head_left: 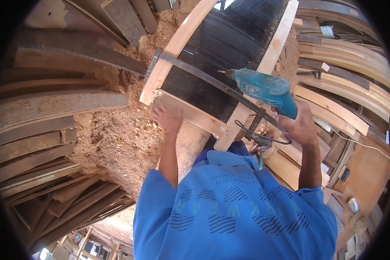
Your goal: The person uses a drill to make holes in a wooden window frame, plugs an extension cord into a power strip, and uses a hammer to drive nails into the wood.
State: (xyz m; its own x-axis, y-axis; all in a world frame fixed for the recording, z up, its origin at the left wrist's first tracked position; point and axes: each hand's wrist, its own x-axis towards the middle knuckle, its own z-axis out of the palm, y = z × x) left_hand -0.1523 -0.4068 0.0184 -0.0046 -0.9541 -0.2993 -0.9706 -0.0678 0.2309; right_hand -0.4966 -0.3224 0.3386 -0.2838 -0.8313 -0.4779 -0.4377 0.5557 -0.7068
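My right hand [302,124] grips the handle of a teal power drill [264,86]. The drill's bit points left, over the black panel [203,89] of a wooden frame. My left hand [168,117], slightly blurred, lies with fingers apart against the left end of the near crosspiece [195,112]. That crosspiece runs between the left rail [175,45] and the right rail [278,41]. A long metal bar clamp [203,77] spans both rails, its jaw against the left rail's outer side. The clamp's handle end lies close to my right wrist, partly hidden.
Wood shavings [112,130] cover the floor on the left, beside stacked dark boards [60,108]. More planks [346,60] are piled along the right. A cable [275,139] loops below the drill. A brown board [362,169] lies at the lower right.
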